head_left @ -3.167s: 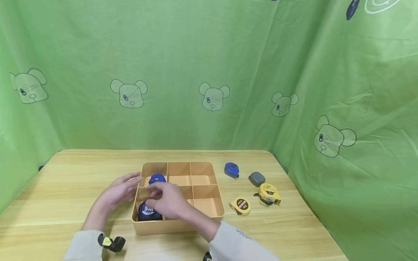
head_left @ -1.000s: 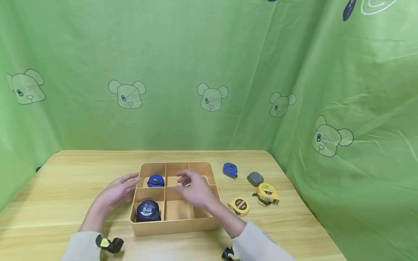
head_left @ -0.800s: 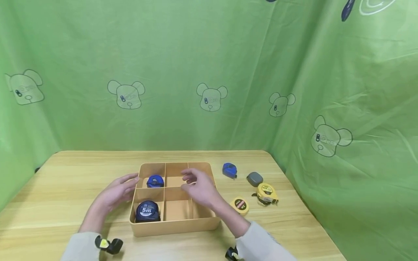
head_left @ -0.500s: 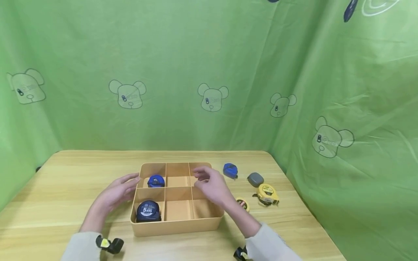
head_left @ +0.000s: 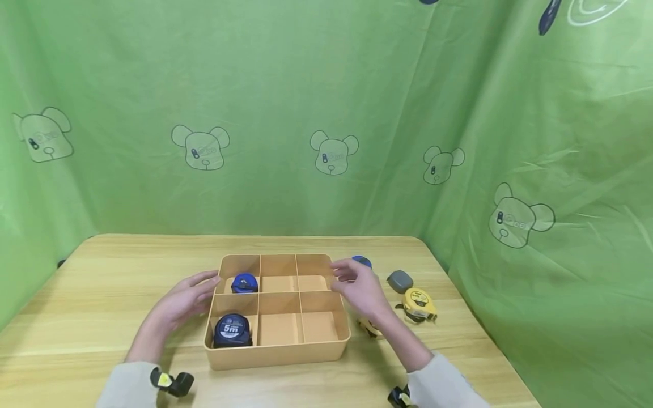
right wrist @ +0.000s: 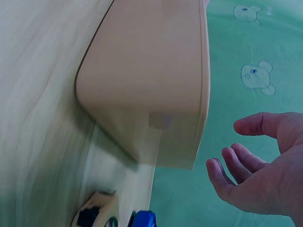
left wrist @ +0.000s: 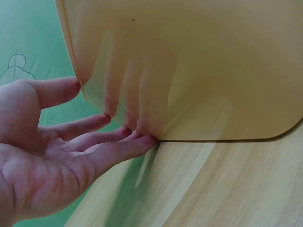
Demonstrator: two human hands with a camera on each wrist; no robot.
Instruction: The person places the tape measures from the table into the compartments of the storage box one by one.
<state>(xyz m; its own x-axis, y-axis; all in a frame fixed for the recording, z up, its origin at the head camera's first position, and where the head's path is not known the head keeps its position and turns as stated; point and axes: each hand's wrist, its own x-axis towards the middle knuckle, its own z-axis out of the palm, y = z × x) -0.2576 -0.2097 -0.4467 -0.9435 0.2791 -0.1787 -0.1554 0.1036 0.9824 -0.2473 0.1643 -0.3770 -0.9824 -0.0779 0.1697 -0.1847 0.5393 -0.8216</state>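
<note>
A tan box (head_left: 275,358) with six compartments stands on the table. In its front left compartment sits a dark tape measure (head_left: 232,331) marked 5m, and a blue tape measure (head_left: 245,283) lies in the back left one. My left hand (head_left: 185,301) rests its fingertips against the box's left wall; the left wrist view shows the thumb (left wrist: 59,92) at the rim. Just right of the box, my right hand (head_left: 363,290) hovers above the table with loosely bent fingers and holds nothing. It partly hides a small yellow tape measure (head_left: 368,327) and another blue tape measure (head_left: 362,260).
Further right lie a grey rounded-square case (head_left: 400,281) and a larger yellow tape measure (head_left: 419,304). A green curtain (head_left: 265,192) with bear drawings hangs behind and to the right of the wooden table (head_left: 153,255).
My right hand has left the dark tape measure in the front left compartment and moved right, across and past the box's right wall. My left hand has stayed at the left wall.
</note>
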